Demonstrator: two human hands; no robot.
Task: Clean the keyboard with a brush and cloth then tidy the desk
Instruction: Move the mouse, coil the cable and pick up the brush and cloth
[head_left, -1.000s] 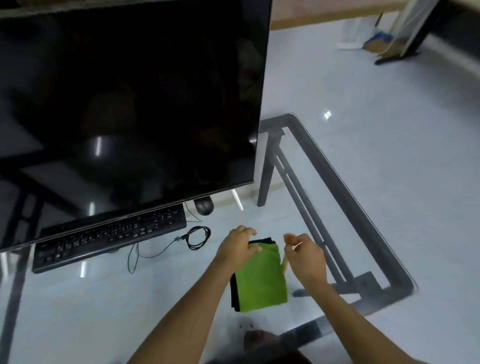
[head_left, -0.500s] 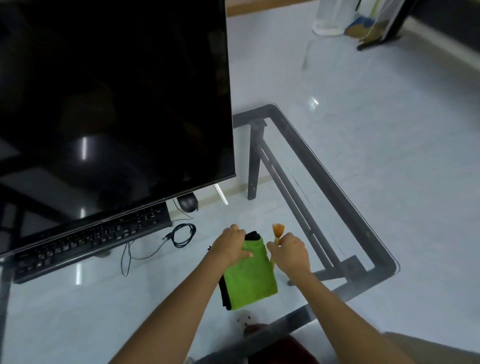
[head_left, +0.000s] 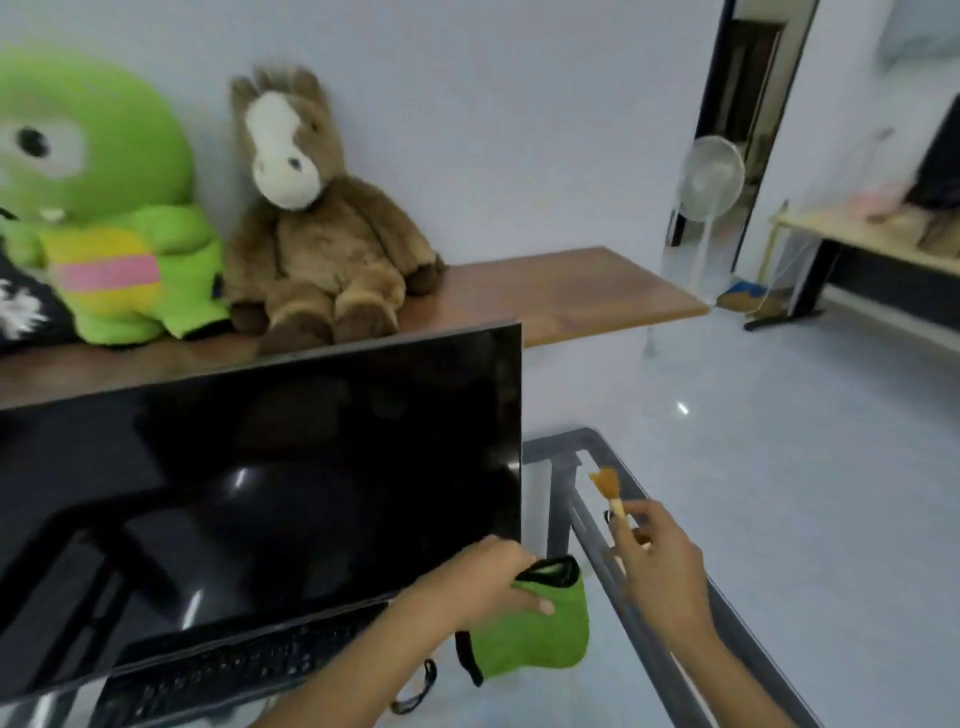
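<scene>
My left hand (head_left: 488, 584) grips the top edge of a green cloth with black trim (head_left: 540, 634) and holds it lifted just right of the monitor. A small brush (head_left: 609, 491) with orange bristles and a pale handle is pinched in my right hand (head_left: 660, 558), bristles pointing up. The black keyboard (head_left: 223, 670) lies on the glass desk (head_left: 613, 457) below the monitor, left of both hands; my left forearm crosses its right end.
A large black monitor (head_left: 260, 488) fills the left centre. Behind it a wooden shelf (head_left: 561, 291) carries a green plush toy (head_left: 104, 208) and a brown plush horse (head_left: 317, 223). A coiled black cable (head_left: 415, 686) lies by the keyboard. A white fan (head_left: 709, 192) stands at the back right.
The view has tilted up, bringing the shelf and plush toys into sight. Both hands have risen: the cloth is lifted off the desk and the brush is raised higher.
</scene>
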